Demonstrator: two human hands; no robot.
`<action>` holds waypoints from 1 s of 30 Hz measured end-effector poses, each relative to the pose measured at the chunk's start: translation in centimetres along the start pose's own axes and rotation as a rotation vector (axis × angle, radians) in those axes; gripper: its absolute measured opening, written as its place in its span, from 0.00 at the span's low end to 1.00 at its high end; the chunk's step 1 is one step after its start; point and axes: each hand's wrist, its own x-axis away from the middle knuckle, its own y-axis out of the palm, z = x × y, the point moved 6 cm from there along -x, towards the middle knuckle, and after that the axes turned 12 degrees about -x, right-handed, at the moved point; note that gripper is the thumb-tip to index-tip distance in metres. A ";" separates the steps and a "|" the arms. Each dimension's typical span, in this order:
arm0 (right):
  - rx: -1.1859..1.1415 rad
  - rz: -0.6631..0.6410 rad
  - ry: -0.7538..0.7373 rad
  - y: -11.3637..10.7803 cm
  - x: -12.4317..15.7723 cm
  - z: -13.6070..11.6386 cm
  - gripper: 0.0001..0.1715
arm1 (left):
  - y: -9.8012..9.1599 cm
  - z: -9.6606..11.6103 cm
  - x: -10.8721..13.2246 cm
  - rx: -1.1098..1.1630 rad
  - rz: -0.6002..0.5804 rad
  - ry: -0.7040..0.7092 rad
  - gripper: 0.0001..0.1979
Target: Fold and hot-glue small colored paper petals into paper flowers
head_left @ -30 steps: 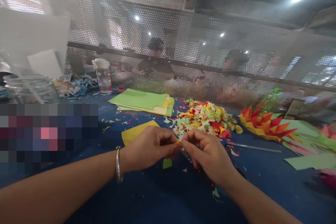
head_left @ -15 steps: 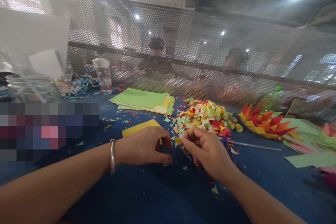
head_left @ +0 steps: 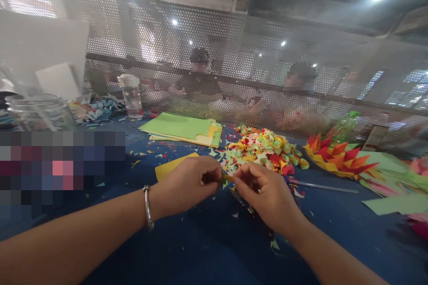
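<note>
Above the dark blue cloth point(head_left: 200, 249), the right hand point(head_left: 267, 189) has its thumb and forefinger pressed together on a small folded yellow paper piece point(head_left: 229, 178), whose end pokes out past the fingertips toward the other side. The left hand point(head_left: 189, 182), with a silver metal bangle point(head_left: 147, 207) at its wrist, curls its fingers in against the thumb with almost no gap left, and a small green paper piece point(head_left: 224, 181) shows at the tips; how firmly it is gripped I cannot tell.

From where I stand, the step looks like fitting these 2 bits of paper together. The yellow piece lies in the narrow space between the hands, and the green piece is right beside it; the fingers hide whether the 2 touch. To my eye, the next move calls for light fingertip pressure from both sides, lining up the edges without crushing the folds.

Just beyond the hands sits a loose heap of small folded green, yellow and red paper pieces point(head_left: 264, 144). A flat yellow paper sheet point(head_left: 167, 168) lies partly hidden behind the left hand, and a stack of green and yellow paper sheets point(head_left: 177, 125) rests farther back.
</note>
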 end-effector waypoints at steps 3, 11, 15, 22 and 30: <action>0.042 0.003 -0.023 0.0 0.2 -0.2 0.04 | -0.3 0.5 0.0 0.016 0.018 0.032 0.06; 0.085 0.024 -0.088 0.0 0.3 -1.0 0.04 | 0.5 0.7 0.0 0.565 -0.094 -0.081 0.07; 0.088 0.014 -0.102 0.1 0.4 -1.1 0.05 | 0.8 0.2 -0.2 0.778 -0.074 -0.154 0.09; 0.086 0.003 -0.104 0.1 0.4 -1.0 0.05 | 1.3 -0.3 -0.1 0.825 -0.048 -0.187 0.10; 0.076 -0.003 -0.110 0.2 0.5 -1.4 0.05 | 1.1 -0.2 0.0 0.888 0.004 -0.193 0.12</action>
